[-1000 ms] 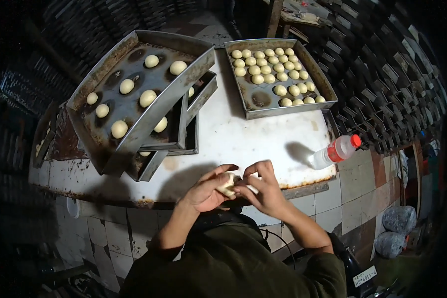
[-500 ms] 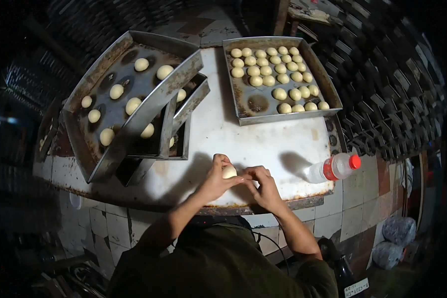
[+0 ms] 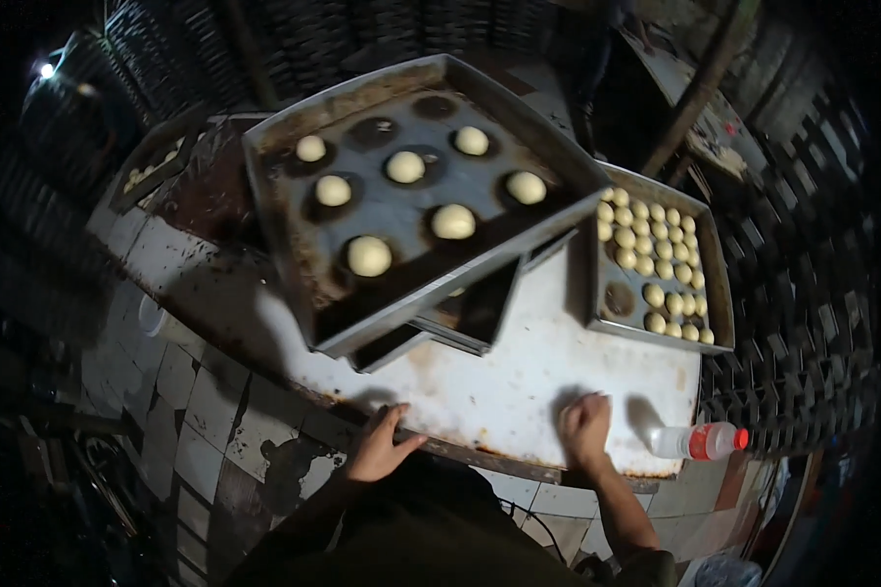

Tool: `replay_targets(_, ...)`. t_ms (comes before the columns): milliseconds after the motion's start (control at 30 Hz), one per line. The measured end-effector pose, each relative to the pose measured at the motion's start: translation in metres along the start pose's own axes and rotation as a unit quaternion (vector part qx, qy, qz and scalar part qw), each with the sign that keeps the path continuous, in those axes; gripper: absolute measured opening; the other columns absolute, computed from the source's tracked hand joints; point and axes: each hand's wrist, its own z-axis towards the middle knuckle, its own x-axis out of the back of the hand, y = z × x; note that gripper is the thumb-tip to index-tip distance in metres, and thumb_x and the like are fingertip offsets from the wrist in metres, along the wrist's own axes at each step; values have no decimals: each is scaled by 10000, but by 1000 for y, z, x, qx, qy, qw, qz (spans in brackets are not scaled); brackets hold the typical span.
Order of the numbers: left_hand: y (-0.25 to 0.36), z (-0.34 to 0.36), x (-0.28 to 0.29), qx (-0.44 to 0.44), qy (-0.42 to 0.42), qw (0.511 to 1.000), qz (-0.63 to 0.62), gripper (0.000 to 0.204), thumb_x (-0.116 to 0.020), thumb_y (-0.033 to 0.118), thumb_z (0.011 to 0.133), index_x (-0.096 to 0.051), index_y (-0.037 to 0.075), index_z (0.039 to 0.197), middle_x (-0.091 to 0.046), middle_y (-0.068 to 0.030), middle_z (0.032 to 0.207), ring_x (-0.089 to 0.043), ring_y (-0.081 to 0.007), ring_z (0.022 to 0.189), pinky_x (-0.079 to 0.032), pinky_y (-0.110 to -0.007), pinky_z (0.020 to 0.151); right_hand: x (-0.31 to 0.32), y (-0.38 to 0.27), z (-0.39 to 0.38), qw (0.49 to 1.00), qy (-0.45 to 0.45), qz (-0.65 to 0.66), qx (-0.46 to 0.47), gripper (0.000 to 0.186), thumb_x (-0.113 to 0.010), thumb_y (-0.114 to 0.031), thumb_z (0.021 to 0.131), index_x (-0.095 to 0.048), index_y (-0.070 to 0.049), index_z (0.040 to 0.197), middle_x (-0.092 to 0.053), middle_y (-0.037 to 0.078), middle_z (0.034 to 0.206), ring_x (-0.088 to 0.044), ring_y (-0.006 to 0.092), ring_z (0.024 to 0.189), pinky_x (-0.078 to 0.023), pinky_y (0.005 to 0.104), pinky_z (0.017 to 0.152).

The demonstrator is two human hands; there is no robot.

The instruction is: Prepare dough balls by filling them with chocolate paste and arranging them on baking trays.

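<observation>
Head view: dough balls (image 3: 453, 222), far L tray (image 3: 440, 285) & R tray (image 3: 662, 337) — prob. soft, light, easily dented; I'd cup their sides. Hands apart: L hand (image 3: 382, 448) spread, near table edge (image 3: 480, 452); R hand (image 3: 585, 428) curled — can't tell if holding.

Red label (image 3: 698, 442) on clear bottle (image 3: 719, 441), print illegible; no other text readable.

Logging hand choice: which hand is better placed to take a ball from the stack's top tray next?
Probably the left hand: it is nearer the top tray, thumb spread. The right hand, farther off, is curled; whether it holds anything is unclear.
</observation>
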Motion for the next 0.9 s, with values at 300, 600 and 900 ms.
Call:
replay_targets(300,-75,8,66,-51,-100,974,-196,425,-667,231,774,-492,60,1120,-558,-74,904,-545,-145,729,-454,-281,655,-62,-69,-19,920,87,-379,43,179,-592,-106,661,-569,-36,824,-556,146,829,-488,331,839,-408,425,744)
replay_targets(600,-131,-6,113,26,-223,944,-241,509,-617,318,799,-452,43,1194,-501,-177,1121,-549,-274,976,-446,-360,819,-60,-490,103,949,-160,-251,103,209,-519,-203,839,-551,-1,885,-556,35,736,-539,100,674,-443,259,589)
replay_targets(900,-179,-59,135,135,-74,906,-394,441,-563,230,831,-441,5,1189,-541,-130,1106,-527,-201,1001,-430,-326,842,-162,-484,332,940,-165,-246,167,421,-487,-314,825,-521,-16,1120,-516,113,1123,-495,208,977,-439,331,771)
